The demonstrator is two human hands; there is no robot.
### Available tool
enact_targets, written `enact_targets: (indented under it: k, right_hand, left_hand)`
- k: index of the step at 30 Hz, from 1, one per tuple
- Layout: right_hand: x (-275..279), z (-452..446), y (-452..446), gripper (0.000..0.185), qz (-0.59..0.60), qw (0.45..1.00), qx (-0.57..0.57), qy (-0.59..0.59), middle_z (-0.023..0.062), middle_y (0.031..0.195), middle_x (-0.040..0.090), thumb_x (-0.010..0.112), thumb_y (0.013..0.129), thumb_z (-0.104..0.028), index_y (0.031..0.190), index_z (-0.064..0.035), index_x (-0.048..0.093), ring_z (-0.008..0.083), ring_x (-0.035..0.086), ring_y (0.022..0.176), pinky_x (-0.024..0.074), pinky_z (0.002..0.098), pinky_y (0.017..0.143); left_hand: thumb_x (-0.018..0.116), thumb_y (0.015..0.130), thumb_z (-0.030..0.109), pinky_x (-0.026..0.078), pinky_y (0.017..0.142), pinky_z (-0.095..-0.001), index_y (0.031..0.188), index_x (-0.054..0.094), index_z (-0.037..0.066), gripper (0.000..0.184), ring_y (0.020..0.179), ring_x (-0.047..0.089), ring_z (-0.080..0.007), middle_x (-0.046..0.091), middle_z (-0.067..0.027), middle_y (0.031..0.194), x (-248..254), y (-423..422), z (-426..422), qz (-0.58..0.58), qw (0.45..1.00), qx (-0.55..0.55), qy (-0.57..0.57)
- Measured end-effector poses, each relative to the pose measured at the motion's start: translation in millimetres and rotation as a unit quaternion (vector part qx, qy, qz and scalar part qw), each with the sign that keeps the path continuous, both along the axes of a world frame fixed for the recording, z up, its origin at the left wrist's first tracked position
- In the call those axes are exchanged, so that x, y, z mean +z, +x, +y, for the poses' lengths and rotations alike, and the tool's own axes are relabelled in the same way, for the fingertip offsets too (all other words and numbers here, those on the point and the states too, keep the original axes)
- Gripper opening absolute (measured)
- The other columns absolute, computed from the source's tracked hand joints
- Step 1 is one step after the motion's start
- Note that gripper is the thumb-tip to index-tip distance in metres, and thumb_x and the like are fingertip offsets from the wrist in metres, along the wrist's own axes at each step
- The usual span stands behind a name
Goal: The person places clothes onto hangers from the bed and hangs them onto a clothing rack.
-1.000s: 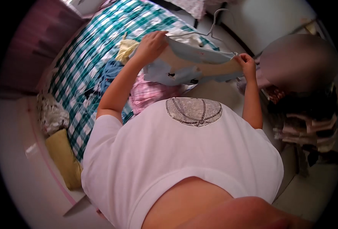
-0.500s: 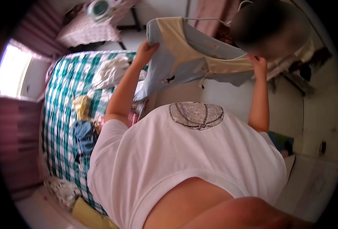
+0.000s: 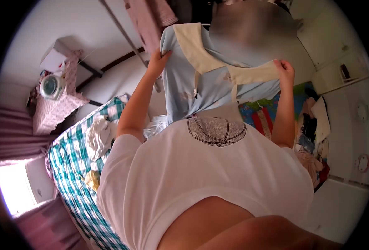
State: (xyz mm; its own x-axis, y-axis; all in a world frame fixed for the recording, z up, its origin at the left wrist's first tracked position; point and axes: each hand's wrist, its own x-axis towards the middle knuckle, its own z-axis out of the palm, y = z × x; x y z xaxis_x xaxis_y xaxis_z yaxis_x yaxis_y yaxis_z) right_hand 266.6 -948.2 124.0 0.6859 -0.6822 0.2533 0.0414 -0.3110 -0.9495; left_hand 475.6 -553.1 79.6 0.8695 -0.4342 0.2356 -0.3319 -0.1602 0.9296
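A light blue garment (image 3: 180, 89) with a wide cream collar and dangling ties is spread out in front of me. Whether it is a dress or a top I cannot tell, since its lower part passes behind my white T-shirt. At one shoulder, my left hand (image 3: 158, 63) is closed on the fabric, thumb in front. My right hand (image 3: 286, 71) pinches the opposite shoulder by the collar edge. A short piece of a white hanger (image 3: 205, 25) shows at the neckline. Beyond it, a blurred patch covers part of the view.
To the left is a bed (image 3: 70, 160) with a green-and-white checked cover, holding a crumpled white cloth (image 3: 98, 137) and a yellow cloth (image 3: 92, 180). A fan (image 3: 51, 87) stands on a cloth-covered table. Clothes (image 3: 307, 135) are piled at the right, beside white cabinets (image 3: 346, 125).
My view has turned to the right, so the bed sits lower left and the clothes pile at right now shows. Both hands keep their hold; the garment hangs lower and faces me more.
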Motion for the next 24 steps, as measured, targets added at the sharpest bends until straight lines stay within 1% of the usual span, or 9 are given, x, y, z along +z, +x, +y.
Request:
enact_targets:
  k: [2,6,7,8,11,14,18,20,24]
  right_hand:
    - [8.1,-5.5,-4.3,0.021,0.011,1.0,-0.017,-0.011,-0.0015,0.067,0.054,0.07,0.071,-0.017,0.076,-0.0003,0.058,0.0042,0.046,0.059,0.0367,0.0186,0.053]
    - [0.4,-24.0,6.2,0.02,0.009,1.0,0.0,-0.021,-0.0027,0.063,0.053,0.07,0.07,-0.015,0.073,-0.0006,0.057,0.0048,0.045,0.057,0.0357,0.0193,0.051]
    - [-5.0,-33.4,11.7,0.02,0.025,0.999,0.002,-0.025,-0.0031,0.063,0.052,0.071,0.069,-0.015,0.072,-0.0007,0.057,0.0049,0.044,0.056,0.0352,0.0193,0.051]
    - [-9.6,-41.2,19.5,0.02,0.041,0.999,0.006,-0.031,-0.0034,0.062,0.052,0.071,0.069,-0.014,0.071,-0.0008,0.057,0.0049,0.044,0.055,0.0348,0.0194,0.05]
    - [-13.5,-56.4,42.1,0.02,0.108,0.988,-0.014,-0.111,-0.0041,0.061,0.05,0.071,0.067,-0.013,0.07,-0.0013,0.056,0.0048,0.042,0.054,0.0338,0.0196,0.049]
    - [-15.3,-74.3,68.8,0.021,0.099,0.986,0.002,-0.133,-0.004,0.059,0.048,0.073,0.065,-0.013,0.069,-0.0012,0.055,0.0046,0.04,0.053,0.0327,0.0197,0.048]
    - [-9.6,-100.8,103.2,0.022,0.078,0.991,0.006,-0.112,-0.0032,0.058,0.047,0.073,0.064,-0.012,0.068,-0.0006,0.055,0.0046,0.039,0.053,0.0323,0.0202,0.048]
    - [-15.0,-116.1,114.3,0.022,0.081,0.988,-0.017,-0.13,-0.0029,0.058,0.047,0.073,0.064,-0.012,0.068,-0.0003,0.054,0.0046,0.039,0.053,0.032,0.0204,0.048]
    - [-17.8,-148.3,122.9,0.022,0.068,0.99,-0.019,-0.124,-0.0026,0.058,0.047,0.072,0.065,-0.011,0.07,-0.0001,0.054,0.0049,0.039,0.054,0.0322,0.0208,0.048]
  left_hand:
    - [0.056,0.081,0.018,0.042,0.069,-0.026,0.096,0.055,-0.001,0.024,0.075,0.051,-0.0113,0.058,-0.0044,0.081,0.9,10.9,-20.2,-0.01,0.998,-0.001,0.057]
    - [0.059,0.078,0.013,0.041,0.074,-0.0261,0.109,0.046,0.001,0.036,0.083,0.051,-0.013,0.056,-0.0076,0.094,-12.1,44.9,-62.8,-0.043,0.993,-0.057,-0.098]
    - [0.059,0.078,0.01,0.041,0.076,-0.026,0.115,0.041,0.003,0.042,0.09,0.05,-0.0138,0.053,-0.0083,0.099,-8.7,54.2,-70.5,-0.009,0.992,-0.08,-0.101]
    - [0.058,0.079,0.008,0.041,0.077,-0.0257,0.115,0.042,0.004,0.04,0.092,0.049,-0.0139,0.053,-0.0083,0.099,-5.3,62.4,-81.9,-0.039,0.984,-0.104,-0.138]
    - [0.056,0.081,0.012,0.042,0.074,-0.0258,0.111,0.05,0.005,0.031,0.086,0.051,-0.0126,0.056,-0.0062,0.091,7.7,84.3,-108.1,-0.047,0.982,-0.181,-0.008]
    - [0.055,0.082,0.012,0.043,0.073,-0.0267,0.099,0.056,0.001,0.021,0.083,0.055,-0.0199,0.057,-0.0101,0.089,10.8,101.8,-140.6,-0.153,0.96,-0.224,0.067]
    - [0.053,0.081,0.009,0.042,0.066,-0.0324,0.09,0.056,-0.002,0.015,0.075,0.054,-0.029,0.054,-0.0154,0.082,12.6,126.9,-185.7,-0.197,0.951,-0.232,0.052]
    - [0.052,0.083,0.009,0.04,0.062,-0.0304,0.088,0.055,-0.002,0.012,0.071,0.052,-0.0237,0.052,-0.0122,0.079,6.9,144.4,-206.4,-0.219,0.947,-0.219,0.082]
    - [0.052,0.082,0.008,0.039,0.058,-0.0297,0.086,0.055,-0.001,0.01,0.067,0.051,-0.0235,0.051,-0.0122,0.075,15.8,157.9,-256.6,-0.248,0.942,-0.211,0.078]
